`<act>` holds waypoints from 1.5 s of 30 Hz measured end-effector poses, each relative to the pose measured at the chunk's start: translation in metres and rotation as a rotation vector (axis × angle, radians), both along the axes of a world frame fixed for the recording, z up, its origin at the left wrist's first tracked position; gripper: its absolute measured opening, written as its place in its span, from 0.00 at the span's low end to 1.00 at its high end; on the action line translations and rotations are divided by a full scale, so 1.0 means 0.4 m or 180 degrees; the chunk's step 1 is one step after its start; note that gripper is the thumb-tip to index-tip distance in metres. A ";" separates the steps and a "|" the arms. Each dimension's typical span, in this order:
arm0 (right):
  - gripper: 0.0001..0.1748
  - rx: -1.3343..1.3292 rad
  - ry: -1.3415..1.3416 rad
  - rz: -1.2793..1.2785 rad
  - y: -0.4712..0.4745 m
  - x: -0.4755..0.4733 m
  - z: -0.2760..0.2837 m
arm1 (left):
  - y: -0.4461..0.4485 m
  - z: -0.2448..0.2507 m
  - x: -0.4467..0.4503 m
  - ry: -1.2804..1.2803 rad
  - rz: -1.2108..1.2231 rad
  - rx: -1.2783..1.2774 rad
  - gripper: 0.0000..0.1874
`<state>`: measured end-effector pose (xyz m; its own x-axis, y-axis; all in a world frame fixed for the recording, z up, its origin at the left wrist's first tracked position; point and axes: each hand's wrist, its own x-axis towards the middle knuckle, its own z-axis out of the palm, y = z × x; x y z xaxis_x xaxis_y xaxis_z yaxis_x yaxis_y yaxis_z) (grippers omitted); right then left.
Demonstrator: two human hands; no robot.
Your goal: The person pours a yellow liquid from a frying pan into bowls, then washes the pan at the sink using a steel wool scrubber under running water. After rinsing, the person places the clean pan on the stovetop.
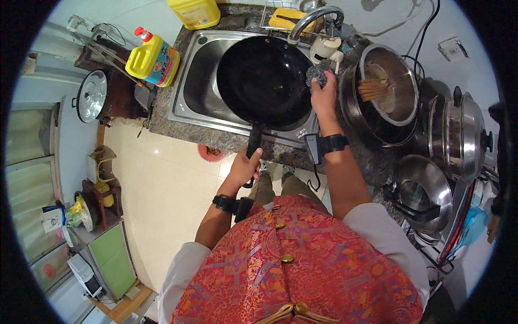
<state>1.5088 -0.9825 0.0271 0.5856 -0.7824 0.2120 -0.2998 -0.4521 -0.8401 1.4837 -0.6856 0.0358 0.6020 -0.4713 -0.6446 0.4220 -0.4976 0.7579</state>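
Note:
A black wok [265, 81] rests over the stainless steel sink [198, 69], its handle [254, 139] pointing towards me. My left hand [244, 168] is closed around the end of that handle. In my right hand [324, 95] is a grey steel wool scrubber [317, 75], held at the wok's right rim. The chrome faucet [315, 20] arches behind the wok's right side. Whether the scrubber touches the rim, I cannot tell.
On the counter's left stands a yellow detergent jug with a red pump [153, 60]; another yellow jug [196, 14] is at the back. To the right are a basin [410, 95] holding a brown bundled brush [373, 89], a lidded steel pot [457, 133] and a steel pan [439, 182].

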 end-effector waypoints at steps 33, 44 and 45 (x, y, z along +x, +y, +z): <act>0.26 -0.0063 0.0720 0.0492 -0.074 0.017 -0.044 | -0.342 0.065 0.096 -0.3517 -0.1384 0.1662 0.13; 0.24 0.1125 0.0368 0.0754 -0.028 0.103 -0.106 | -0.363 -0.002 0.296 -0.2857 -0.0597 0.0370 0.23; 0.25 0.0817 0.0747 0.0787 -0.028 0.116 -0.115 | -0.366 -0.007 0.309 -0.2712 -0.0606 0.0509 0.24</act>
<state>1.5553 -0.9938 -0.0188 0.7715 -0.6223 -0.1327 -0.4051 -0.3196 -0.8566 1.6074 -0.8320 0.0330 0.8279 -0.5551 -0.0801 -0.3545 -0.6286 0.6922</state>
